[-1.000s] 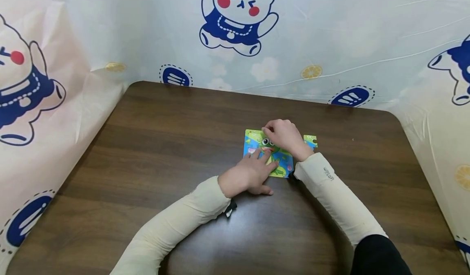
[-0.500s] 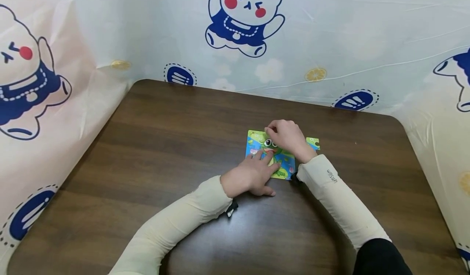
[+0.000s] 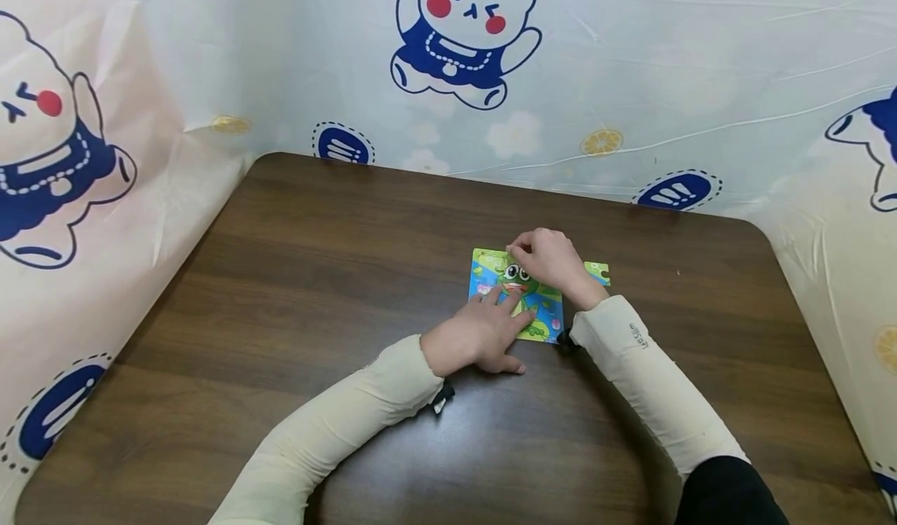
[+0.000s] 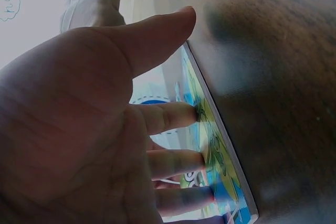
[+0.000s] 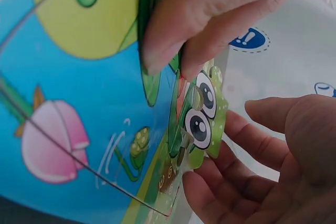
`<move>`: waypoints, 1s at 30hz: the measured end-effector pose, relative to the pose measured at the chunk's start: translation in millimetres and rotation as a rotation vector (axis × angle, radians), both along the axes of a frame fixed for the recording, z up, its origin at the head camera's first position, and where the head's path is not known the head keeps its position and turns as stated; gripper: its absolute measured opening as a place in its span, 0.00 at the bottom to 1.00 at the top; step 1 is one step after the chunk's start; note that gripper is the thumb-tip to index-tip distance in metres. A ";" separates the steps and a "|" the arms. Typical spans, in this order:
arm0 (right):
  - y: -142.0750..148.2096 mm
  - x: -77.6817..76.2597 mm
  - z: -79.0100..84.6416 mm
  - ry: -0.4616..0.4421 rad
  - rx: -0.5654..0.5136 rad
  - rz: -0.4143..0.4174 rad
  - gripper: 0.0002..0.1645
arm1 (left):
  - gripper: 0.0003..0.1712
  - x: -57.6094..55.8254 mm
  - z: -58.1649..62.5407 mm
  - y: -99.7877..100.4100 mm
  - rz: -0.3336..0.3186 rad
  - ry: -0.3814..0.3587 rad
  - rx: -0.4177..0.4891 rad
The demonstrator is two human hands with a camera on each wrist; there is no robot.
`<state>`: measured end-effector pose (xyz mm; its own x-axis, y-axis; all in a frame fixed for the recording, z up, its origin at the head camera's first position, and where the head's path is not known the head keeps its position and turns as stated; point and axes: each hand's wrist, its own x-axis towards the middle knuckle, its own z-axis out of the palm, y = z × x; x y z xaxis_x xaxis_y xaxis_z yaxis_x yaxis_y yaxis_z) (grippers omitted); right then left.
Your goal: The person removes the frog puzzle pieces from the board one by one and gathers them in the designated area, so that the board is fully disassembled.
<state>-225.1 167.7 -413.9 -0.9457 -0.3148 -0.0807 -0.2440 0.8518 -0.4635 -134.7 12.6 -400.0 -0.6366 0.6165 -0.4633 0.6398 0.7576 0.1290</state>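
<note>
A frog jigsaw puzzle [image 3: 550, 307], mostly blue, green and yellow, lies on the table. My left hand [image 3: 483, 334] spreads over its near part, fingertips pressing on the picture; the left wrist view shows those fingers on the puzzle [image 4: 223, 142] and the thumb off its edge. At the far side, my right hand [image 3: 550, 260] bends over the frog's head. In the right wrist view, a puzzle piece with the frog's eyes [image 5: 202, 114] stands tilted up from the rest, its edge held by the curled fingers of my right hand [image 5: 247, 171]. The hand hides the puzzle's upper right corner in the head view.
Another puzzle piece [image 3: 597, 272], green and blue with a notch, lies right of my right wrist. The brown table [image 3: 315, 252] extends around the puzzle. A printed cartoon curtain [image 3: 266, 58] hangs along its back and sides.
Both hands keep their places on the puzzle. The head view shifted slightly between the first and second frames; the right forearm has moved a little to the right.
</note>
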 end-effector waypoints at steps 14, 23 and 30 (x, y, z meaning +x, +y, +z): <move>8.6 -4.1 -1.2 -0.159 -0.093 -0.037 0.12 | 0.49 -2.0 -1.2 0.2 0.013 -0.009 0.006; 11.0 -4.6 -4.6 -0.229 -0.170 -0.043 0.14 | 0.49 -1.3 0.0 0.4 0.018 -0.017 0.005; 16.3 -7.0 -5.8 -0.377 -0.341 -0.136 0.14 | 0.49 -0.7 -1.6 1.1 0.021 -0.022 0.016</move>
<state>-232.0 184.0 -419.7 -0.9047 -0.2592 -0.3380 0.0956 0.6497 -0.7541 -135.4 13.8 -401.6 -0.6394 0.6107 -0.4671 0.6207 0.7685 0.1551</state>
